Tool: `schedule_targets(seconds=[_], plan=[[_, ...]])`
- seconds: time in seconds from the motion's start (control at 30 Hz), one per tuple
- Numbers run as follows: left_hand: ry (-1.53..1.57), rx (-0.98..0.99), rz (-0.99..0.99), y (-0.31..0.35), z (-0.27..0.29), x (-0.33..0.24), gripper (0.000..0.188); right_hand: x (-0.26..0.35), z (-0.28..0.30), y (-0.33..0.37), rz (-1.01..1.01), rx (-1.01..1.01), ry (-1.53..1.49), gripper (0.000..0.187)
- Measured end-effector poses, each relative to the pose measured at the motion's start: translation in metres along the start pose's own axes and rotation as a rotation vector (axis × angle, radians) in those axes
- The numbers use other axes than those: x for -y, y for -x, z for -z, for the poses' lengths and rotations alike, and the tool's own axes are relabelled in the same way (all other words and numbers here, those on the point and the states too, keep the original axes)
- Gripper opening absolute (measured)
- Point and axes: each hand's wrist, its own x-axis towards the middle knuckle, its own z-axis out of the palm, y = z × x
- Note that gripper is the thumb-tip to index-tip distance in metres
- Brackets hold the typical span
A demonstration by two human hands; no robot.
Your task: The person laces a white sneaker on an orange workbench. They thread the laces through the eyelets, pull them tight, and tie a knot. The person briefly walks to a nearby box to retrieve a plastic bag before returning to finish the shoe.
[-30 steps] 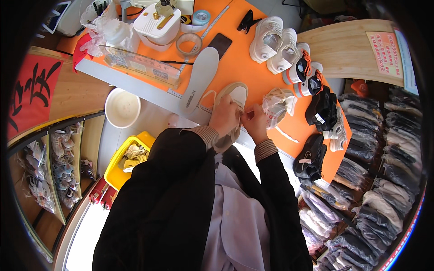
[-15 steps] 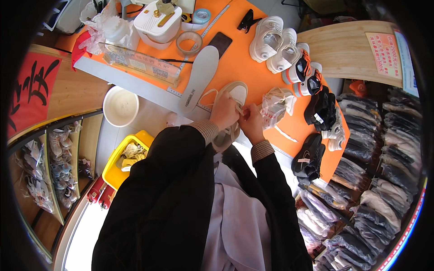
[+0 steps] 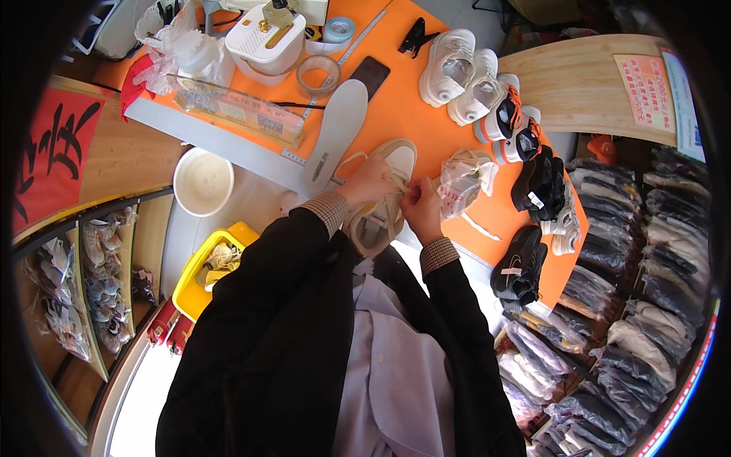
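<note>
A beige and white sneaker lies at the front edge of the orange table, its toe pointing away from me. My left hand is closed over the sneaker's left side, fingers at the lacing; exactly what they grip is partly hidden. On the other side, my right hand pinches a pale shoelace near the eyelets. A loose lace end sticks out left of the sneaker. Beside it lies a long grey-white insole. A second pale shoe, partly in a clear plastic bag, sits right of my right hand.
Several shoes line the table's right side, among them white sneakers and black sneakers. A phone, tape roll and clear sign stand lie farther back. A white bucket and yellow tub stand at left.
My left hand has shifted left and down off the front of the sneaker, uncovering more of its lacing and opening. The right hand keeps its pinch, nearly in place.
</note>
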Motion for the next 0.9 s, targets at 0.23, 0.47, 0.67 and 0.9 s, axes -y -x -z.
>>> schedule_targets(seconds=[0.23,0.47,0.67,0.9], plan=[[-0.064,-0.169,-0.123,0.019,-0.001,-0.006,0.026,-0.01,0.0,0.007,-0.06,-0.023,-0.011,0.02],[-0.388,-0.087,0.153,0.054,0.02,-0.026,0.024,0.003,0.002,0.013,-0.013,-0.075,-0.052,0.014],[-0.6,-0.226,0.061,0.056,0.018,-0.061,0.018,0.035,0.002,0.031,0.129,-0.097,0.189,0.016],[-0.661,-0.092,0.006,0.039,0.01,-0.044,0.02,0.016,-0.008,0.042,0.113,-0.118,0.213,0.015]])
